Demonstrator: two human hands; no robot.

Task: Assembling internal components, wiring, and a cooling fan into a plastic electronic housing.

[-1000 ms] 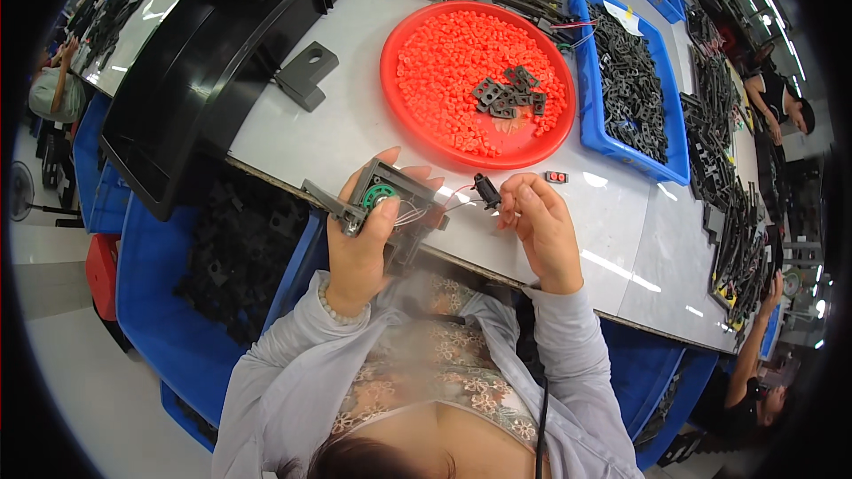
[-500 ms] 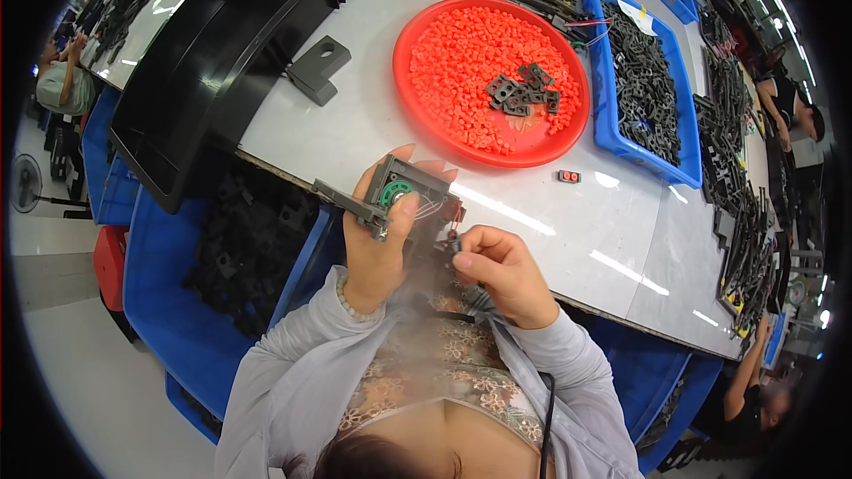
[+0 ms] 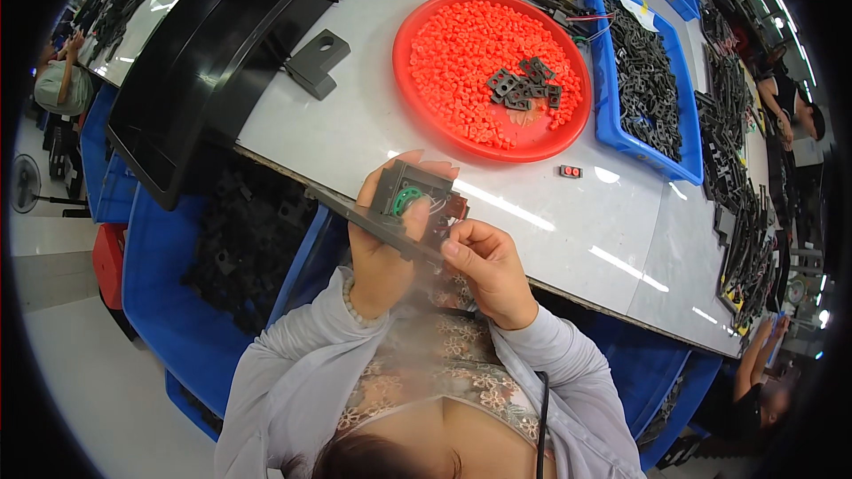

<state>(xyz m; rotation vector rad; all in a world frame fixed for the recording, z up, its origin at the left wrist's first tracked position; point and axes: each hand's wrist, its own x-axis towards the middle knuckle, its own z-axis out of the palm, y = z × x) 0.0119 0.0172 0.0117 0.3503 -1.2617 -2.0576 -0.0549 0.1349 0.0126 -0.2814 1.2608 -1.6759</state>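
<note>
My left hand [image 3: 380, 262] is closed around a dark grey plastic housing [image 3: 386, 184], held above the table's near edge. Set in the housing is a round green part [image 3: 407, 201], with my left thumb across it. A long grey arm of the housing slants down toward my right hand. Thin pale wires [image 3: 437, 205] run from the green part to a small dark red piece [image 3: 457, 208] at the housing's right side. My right hand [image 3: 491, 268] pinches with thumb and forefinger just below that piece; what lies between the fingertips is hidden.
A red round tray [image 3: 404, 89] holds many small red caps and several black pieces. Beside it stands a blue bin [image 3: 606, 111] of dark parts. A black-and-red piece [image 3: 571, 172], a grey bracket [image 3: 318, 64] and a large black panel [image 3: 191, 80] lie on the table. Co-workers are at both sides.
The housing has turned in my left hand, its long arm now slanting toward the right hand. My right hand has moved slightly left and up, close against the housing.
</note>
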